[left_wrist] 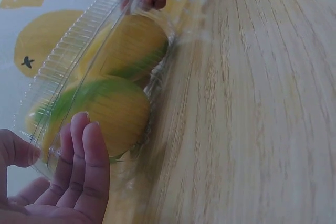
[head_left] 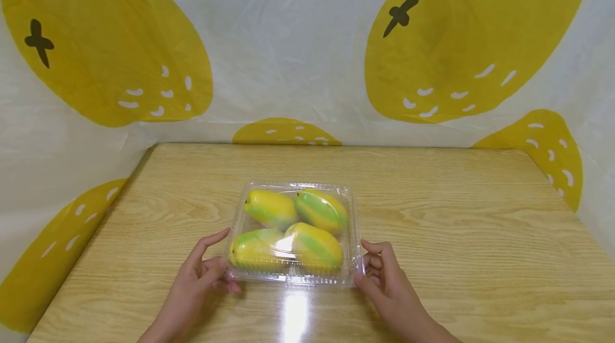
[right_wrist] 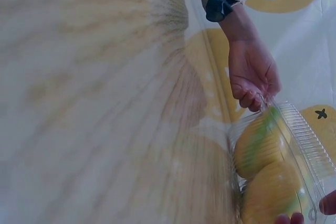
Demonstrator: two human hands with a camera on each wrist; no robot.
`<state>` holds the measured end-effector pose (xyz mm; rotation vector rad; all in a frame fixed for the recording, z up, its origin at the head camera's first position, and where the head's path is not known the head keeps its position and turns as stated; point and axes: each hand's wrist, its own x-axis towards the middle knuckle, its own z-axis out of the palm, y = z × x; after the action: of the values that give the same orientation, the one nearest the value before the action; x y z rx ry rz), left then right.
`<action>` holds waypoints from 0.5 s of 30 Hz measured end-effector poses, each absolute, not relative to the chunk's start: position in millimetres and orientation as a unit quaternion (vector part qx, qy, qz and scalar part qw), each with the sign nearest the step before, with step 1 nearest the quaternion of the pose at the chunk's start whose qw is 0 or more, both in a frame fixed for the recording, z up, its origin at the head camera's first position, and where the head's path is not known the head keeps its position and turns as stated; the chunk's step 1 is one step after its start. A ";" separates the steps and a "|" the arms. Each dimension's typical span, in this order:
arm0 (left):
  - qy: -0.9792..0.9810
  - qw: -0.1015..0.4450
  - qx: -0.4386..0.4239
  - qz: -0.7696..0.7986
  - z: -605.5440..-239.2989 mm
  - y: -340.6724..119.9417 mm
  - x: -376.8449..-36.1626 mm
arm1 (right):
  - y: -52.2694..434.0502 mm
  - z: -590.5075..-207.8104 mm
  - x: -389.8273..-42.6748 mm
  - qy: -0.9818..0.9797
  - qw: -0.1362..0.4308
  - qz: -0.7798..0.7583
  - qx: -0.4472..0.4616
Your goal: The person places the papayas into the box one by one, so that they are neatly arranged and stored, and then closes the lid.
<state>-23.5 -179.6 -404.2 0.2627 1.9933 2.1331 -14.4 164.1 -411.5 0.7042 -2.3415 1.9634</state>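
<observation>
A clear plastic clamshell box (head_left: 353,209), its lid down, holds several yellow-and-green mangoes (head_left: 314,247). My left hand (head_left: 204,265) pinches the box's near left corner, the thumb on the rim. In the left wrist view, the left hand (left_wrist: 79,182) has its thumb on the ridged rim, and its other fingers stand along the near side. My right hand (head_left: 384,273) grips the near right corner between thumb and fingers. The right wrist view shows the box (right_wrist: 294,129) from its near side, with the left hand (right_wrist: 254,74) at its far end.
The box is over the near middle of a wood-grain table (head_left: 456,199). Behind and beside the table hangs a white cloth (head_left: 288,39) printed with large yellow fruit. A dark band (right_wrist: 218,9) is around the left wrist.
</observation>
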 end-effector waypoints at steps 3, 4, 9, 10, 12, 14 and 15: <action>0.668 0.113 0.099 0.729 -405.2 -179.3 -24.6 | 163.2 -411.5 -14.8 -0.736 -0.003 0.642 0.217; 0.665 0.115 0.103 0.731 -405.5 -179.2 -25.1 | 163.0 -411.3 -15.0 -0.732 -0.007 0.647 0.214; 0.656 0.113 0.118 0.737 -408.1 -178.4 -27.4 | 161.6 -410.4 -15.7 -0.709 -0.030 0.675 0.200; 0.655 0.111 0.120 0.737 -408.7 -178.2 -27.8 | 161.1 -410.1 -15.8 -0.705 -0.033 0.680 0.197; 0.655 0.107 0.124 0.738 -409.8 -177.9 -28.5 | 160.3 -409.6 -15.7 -0.702 -0.038 0.686 0.189; 0.653 0.104 0.126 0.739 -410.5 -177.4 -29.1 | 159.6 -409.0 -15.7 -0.699 -0.041 0.691 0.179; 0.651 0.102 0.128 0.741 -410.8 -177.1 -29.3 | 159.2 -408.6 -15.7 -0.698 -0.042 0.693 0.175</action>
<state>-29.3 -177.1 -410.8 0.3788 1.9220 2.1875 -15.7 159.2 -408.6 0.5653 -2.2534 2.2387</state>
